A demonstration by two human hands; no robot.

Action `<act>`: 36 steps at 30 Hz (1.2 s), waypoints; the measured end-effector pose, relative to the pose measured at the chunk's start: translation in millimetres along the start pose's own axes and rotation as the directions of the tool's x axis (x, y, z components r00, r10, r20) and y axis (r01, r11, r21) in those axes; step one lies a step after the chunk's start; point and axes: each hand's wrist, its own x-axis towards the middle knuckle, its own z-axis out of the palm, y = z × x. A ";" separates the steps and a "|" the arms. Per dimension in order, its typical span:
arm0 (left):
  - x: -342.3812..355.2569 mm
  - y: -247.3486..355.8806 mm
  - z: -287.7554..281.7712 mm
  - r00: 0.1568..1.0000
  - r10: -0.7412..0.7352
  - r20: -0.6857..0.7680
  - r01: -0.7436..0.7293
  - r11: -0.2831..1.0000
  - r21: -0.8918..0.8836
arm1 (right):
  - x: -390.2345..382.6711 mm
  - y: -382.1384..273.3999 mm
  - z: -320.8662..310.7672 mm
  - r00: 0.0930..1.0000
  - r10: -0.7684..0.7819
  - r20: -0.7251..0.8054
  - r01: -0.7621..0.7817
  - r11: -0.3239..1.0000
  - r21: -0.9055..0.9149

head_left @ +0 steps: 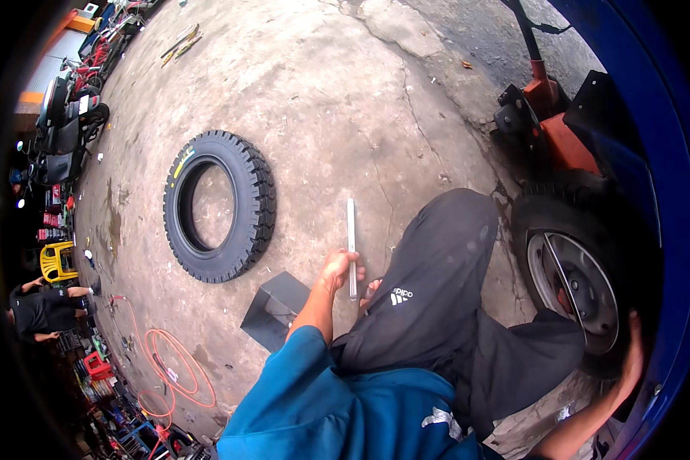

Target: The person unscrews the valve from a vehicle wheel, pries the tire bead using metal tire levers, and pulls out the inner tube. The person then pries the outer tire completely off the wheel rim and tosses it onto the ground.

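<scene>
My left hand (337,268) grips a straight silver metal bar (351,222), held upright over the concrete. My right hand (631,353) rests at the outer right side of a mounted wheel (560,203) with a black tyre and grey rim, its visible fingers stretched out and partly in shadow. Another slim metal bar (563,276) lies across that rim. My bent legs (437,276) are beside the wheel. A loose black tyre (249,230) lies flat ahead of my left hand, and a dark open box (272,303) sits just left of that arm.
Blue bodywork (667,123) with an orange-red part (571,153) overhangs the wheel. An orange hose (199,368) coils at lower left. Parked motorbikes (65,130), a yellow chair (57,261) and another person in black (42,310) line the left side. Tools (180,42) lie farther ahead.
</scene>
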 end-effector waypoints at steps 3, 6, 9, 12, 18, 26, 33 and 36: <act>-12.9 -1.7 5.9 0.999 0.002 -0.049 0.004 0.992 0.125 | -2.6 -31.9 39.9 0.978 0.047 -0.201 -0.053 0.998 -0.026; -19.2 -4.4 3.0 0.996 0.060 -0.068 -0.043 0.973 0.228 | -4.1 -38.7 51.7 0.945 0.033 -0.326 -0.034 0.999 0.004; -49.5 14.5 6.4 0.990 0.127 0.061 -0.126 0.992 -0.013 | -10.5 -47.4 65.2 0.941 -0.008 -0.337 -0.011 0.999 -0.053; -58.7 7.1 -2.5 0.990 -0.065 0.127 0.080 0.990 -0.120 | -3.8 -24.9 49.9 0.968 -0.071 -0.240 0.053 0.995 -0.082; -66.2 -4.8 4.8 0.958 0.126 -0.257 0.032 0.845 0.534 | -19.5 -79.9 90.9 0.833 -0.429 -0.350 0.078 0.717 -0.692; -146.7 68.8 26.2 0.856 0.501 0.130 -0.486 0.693 0.532 | -31.1 -127.8 135.5 0.809 -0.378 -0.450 0.121 0.857 -0.501; -218.7 156.5 136.1 0.564 0.380 0.733 -0.821 0.161 0.548 | -34.5 -123.8 126.9 0.835 -0.384 -0.394 0.151 0.849 -0.506; -229.1 175.7 179.5 0.491 0.196 0.849 -0.871 0.076 0.486 | -34.3 -110.2 118.9 0.822 -0.429 -0.374 0.142 0.791 -0.595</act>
